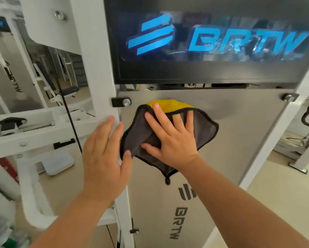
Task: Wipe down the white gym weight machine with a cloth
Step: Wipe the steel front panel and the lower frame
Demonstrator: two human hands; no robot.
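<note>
Gym floor (275, 185) and another machine (12, 77) are being shown behind. Grey-and-yellow cloth (203, 126) is being pressed flat against the grey panel (239, 131) of the white weight machine (300, 108), below the black BRTW sign (212, 42), by the right hand (169, 140), fingers (160, 113) spread straight. Left hand (103, 158) is being held open over the white upright (96, 77), gripping nothing.

The cloth (169, 138) lies on the panel (239, 140), below the screen (209, 42).

Gym, white weight machines (33, 133), padded bench (70, 90), branded panel (212, 42)
</note>
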